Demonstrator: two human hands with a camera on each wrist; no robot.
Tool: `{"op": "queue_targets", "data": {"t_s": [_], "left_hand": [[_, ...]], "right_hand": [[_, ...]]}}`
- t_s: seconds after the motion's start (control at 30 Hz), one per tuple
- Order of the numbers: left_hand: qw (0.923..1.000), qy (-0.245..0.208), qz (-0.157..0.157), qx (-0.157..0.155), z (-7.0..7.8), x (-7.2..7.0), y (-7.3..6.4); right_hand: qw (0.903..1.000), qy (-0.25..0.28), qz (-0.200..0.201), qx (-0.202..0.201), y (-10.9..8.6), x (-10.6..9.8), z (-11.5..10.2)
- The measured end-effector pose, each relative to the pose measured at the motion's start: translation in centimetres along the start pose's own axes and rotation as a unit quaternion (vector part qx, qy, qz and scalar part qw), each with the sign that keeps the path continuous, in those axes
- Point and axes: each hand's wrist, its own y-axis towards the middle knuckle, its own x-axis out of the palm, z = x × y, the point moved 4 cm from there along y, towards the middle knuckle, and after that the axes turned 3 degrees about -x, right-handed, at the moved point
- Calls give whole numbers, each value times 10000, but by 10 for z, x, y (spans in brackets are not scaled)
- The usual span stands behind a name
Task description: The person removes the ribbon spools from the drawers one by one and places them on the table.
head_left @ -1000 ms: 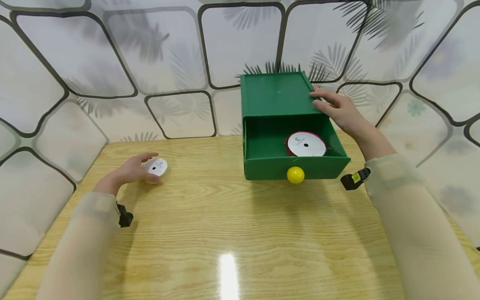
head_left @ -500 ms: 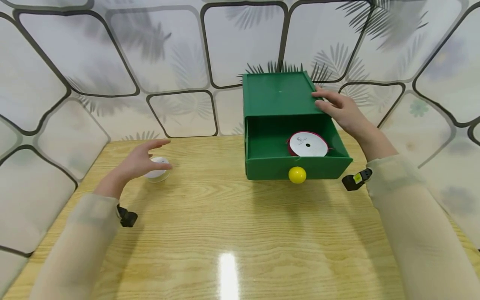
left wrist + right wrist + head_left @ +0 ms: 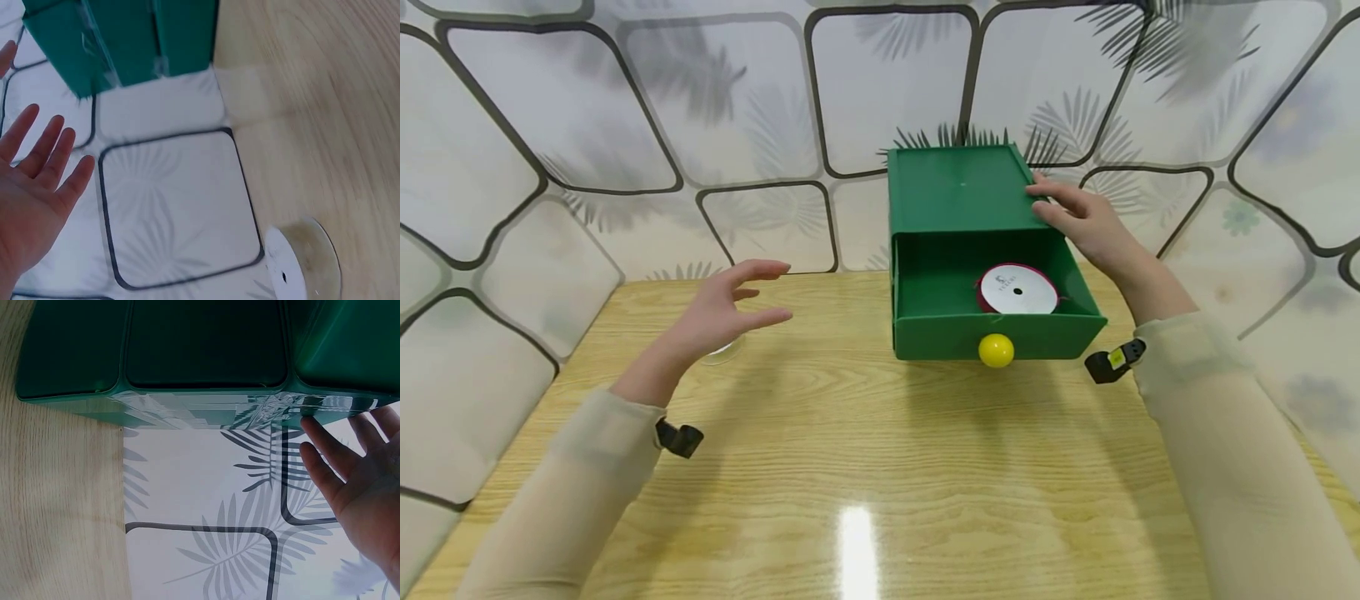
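Note:
My left hand [image 3: 718, 308] is held above the table, fingers spread and thumb apart, with nothing in it. Behind it in the head view, a small ribbon spool [image 3: 721, 354] stays on the table, mostly hidden; the left wrist view shows its white face and pale ribbon [image 3: 312, 262]. On the right, my other hand [image 3: 1090, 221] rests its fingertips on the upper right edge of a green drawer box [image 3: 958, 187]. The drawer [image 3: 940, 337] is pulled out and has a yellow round knob [image 3: 996, 351]. Inside it lies a white-faced spool of red ribbon [image 3: 1018, 289].
The pale wood table [image 3: 805, 467] spans the space in front of both hands. A patterned curtain-like backdrop [image 3: 760, 100] with dark outlines and leaf prints stands behind and on both sides. Clear tape [image 3: 194, 409] runs along the box's side.
My left hand has let go of the small spool, opened out, and moved right and up from it. The spool stayed on the table. My right hand keeps its place on the box.

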Motion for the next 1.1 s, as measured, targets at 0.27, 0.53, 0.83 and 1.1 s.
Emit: {"op": "queue_targets", "data": {"t_s": [0.27, 0.53, 0.83, 1.1], "left_hand": [[9943, -801, 407, 580, 33, 20, 9], [9844, -1350, 406, 1057, 70, 38, 22], [9785, -1433, 12, 1483, 101, 58, 41], [9764, -1215, -659, 1657, 122, 76, 59]], "right_hand": [[10000, -18, -13, 4, -1, 0, 0], [10000, -64, -12, 21, -2, 0, 1], [10000, -23, -20, -63, -2, 0, 3], [9999, -8, -2, -141, -2, 1, 4]]}}
